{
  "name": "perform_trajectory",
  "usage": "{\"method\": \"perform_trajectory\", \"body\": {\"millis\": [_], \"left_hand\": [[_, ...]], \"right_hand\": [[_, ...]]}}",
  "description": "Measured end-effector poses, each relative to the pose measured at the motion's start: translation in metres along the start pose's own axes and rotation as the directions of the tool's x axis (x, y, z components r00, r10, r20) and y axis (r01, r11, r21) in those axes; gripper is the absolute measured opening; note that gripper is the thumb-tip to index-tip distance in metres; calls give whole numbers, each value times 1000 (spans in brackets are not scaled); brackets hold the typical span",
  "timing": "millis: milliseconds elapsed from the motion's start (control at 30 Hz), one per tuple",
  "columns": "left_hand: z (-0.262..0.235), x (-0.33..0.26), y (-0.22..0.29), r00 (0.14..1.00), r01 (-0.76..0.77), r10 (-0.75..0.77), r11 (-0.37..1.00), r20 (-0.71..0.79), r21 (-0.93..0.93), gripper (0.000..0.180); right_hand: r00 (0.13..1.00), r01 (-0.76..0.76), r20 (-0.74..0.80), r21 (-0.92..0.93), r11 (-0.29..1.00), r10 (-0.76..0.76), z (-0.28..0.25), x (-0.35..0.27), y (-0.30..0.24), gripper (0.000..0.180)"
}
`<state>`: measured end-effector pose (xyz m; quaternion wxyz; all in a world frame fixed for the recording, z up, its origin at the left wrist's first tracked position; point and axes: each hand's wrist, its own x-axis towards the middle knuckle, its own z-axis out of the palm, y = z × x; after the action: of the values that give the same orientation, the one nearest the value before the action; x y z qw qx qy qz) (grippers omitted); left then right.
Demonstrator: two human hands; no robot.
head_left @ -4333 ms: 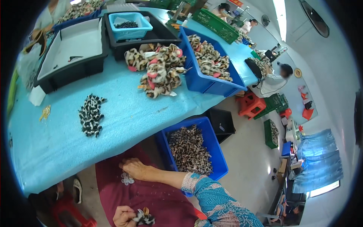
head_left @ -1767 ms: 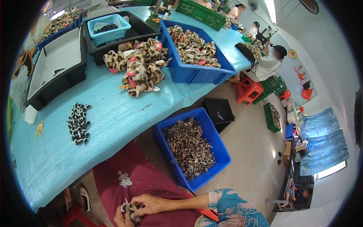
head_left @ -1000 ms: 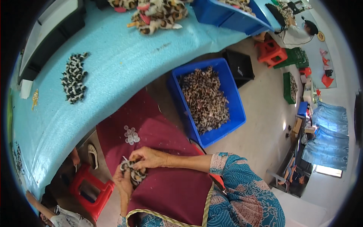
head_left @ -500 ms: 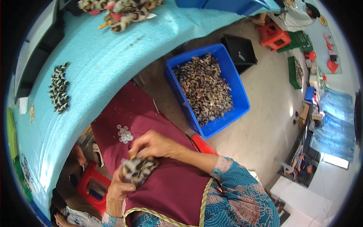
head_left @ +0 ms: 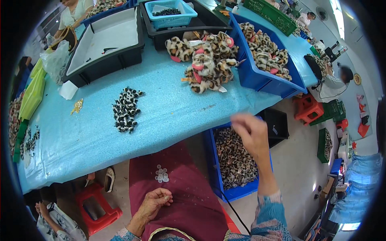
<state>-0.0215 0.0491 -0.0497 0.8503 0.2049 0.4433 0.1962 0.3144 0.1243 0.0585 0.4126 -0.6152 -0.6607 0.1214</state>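
The left hand [head_left: 157, 199] rests over the maroon apron [head_left: 193, 197], palm turned inward, its fingers curled and the thumb drawn against them; whether something small is pinched there cannot be told. Just beside it, at its twelve o'clock, a loose cluster of clear round discs [head_left: 162, 175] lies on the apron.

The right hand [head_left: 253, 134] is raised, blurred, with its fingers bent down toward ten o'clock. It shows in front of the far rim of the lower blue bin [head_left: 241, 190], near the edge of the worktop [head_left: 161, 124]; the blur hides whether it grips anything. That bin, at three o'clock from the discs, is filled with leopard-print plush pieces [head_left: 233, 160].

On the worktop, at eleven o'clock from the discs, sits a pile of small black-and-white pieces [head_left: 127, 109], with yellow bits [head_left: 76, 107] at the pile's nine o'clock. At one o'clock from the discs lies a heap of spotted plush items [head_left: 207, 66] with pink parts. At the heap's three o'clock stands the upper blue bin [head_left: 263, 82], holding similar items; at its eleven o'clock, a light blue basket [head_left: 173, 22] contains small dark pieces. A red stool [head_left: 109, 207] stands at the left hand's nine o'clock.
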Motion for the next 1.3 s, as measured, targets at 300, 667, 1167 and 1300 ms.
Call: {"method": "perform_trajectory", "body": {"millis": [300,667,1167,1300], "left_hand": [[3,4,8,994,-107,107,994,-10,-39,9],[27,-8,52,873,-481,487,859,6,178,17],[29,-11,18,906,-400,386,915,-172,-52,24],[21,-13,9,744,-517,529,843,-407,151,17]], "right_hand": [[985,-5,-165,-341,940,-54,54,150,12,37],[972,-216,131,821,528,194,46,12,-60,31],[512,-806,842,540,-241,173,121,-127,-76,45],[525,-823,830,551,-136,186,125,-133,-69,48]]}}
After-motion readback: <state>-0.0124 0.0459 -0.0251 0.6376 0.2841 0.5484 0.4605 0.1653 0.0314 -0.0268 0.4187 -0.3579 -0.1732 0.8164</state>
